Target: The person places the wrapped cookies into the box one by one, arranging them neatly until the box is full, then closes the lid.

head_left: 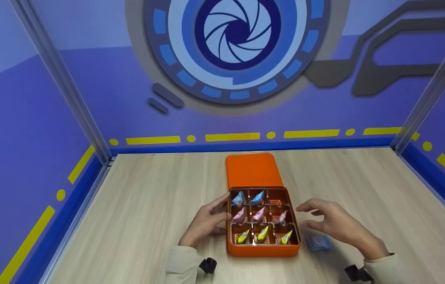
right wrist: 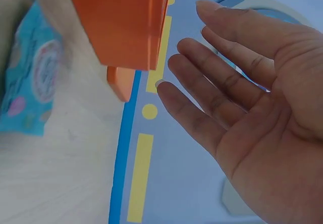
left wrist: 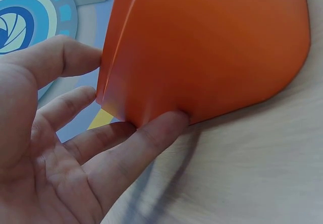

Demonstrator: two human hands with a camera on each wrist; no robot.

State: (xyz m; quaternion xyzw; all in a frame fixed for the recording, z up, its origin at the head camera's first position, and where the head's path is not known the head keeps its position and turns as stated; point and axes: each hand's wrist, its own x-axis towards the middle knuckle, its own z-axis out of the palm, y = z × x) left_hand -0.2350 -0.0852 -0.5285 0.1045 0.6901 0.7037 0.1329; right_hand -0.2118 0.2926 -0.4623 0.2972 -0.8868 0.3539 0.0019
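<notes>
An orange box (head_left: pixel 264 250) divided into small compartments stands on the table. Small wrapped packets sit in it: two blue ones (head_left: pixel 258 197) in the back row, pink ones (head_left: pixel 258 214) in the middle, yellow ones (head_left: pixel 262 234) in front. No packet shows in the back right compartment. My left hand (head_left: pixel 206 221) rests its fingertips against the box's left side; in the left wrist view its fingers (left wrist: pixel 159 130) touch the orange wall. My right hand (head_left: pixel 337 223) hovers just right of the box, holding nothing. Below it a blue wrapped packet (head_left: pixel 319 243) lies on the table.
Behind the box lies its orange lid (head_left: pixel 254 169), touching or very near the back edge. The light wood table (head_left: pixel 159 189) is bounded by purple printed panels (head_left: pixel 222 126) at the back and both sides, with metal posts (head_left: pixel 68 86) in the corners.
</notes>
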